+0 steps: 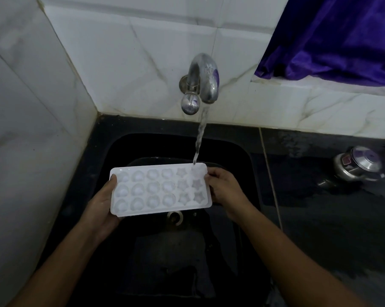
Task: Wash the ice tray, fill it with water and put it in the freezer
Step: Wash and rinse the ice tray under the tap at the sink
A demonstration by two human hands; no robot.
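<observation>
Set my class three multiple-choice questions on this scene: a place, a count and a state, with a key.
1. Where does the water land on the ice tray? A its far right corner; B its middle; C its near left corner.
2. How many star moulds has it? A three; B six; C twelve.
3. What holds the tray? A the left hand and the right hand, one at each short end; B the left hand alone; C nothing.
Key: 1 A, the water meets that corner; 2 B, two columns of three; 3 A, a hand grips each end.
</observation>
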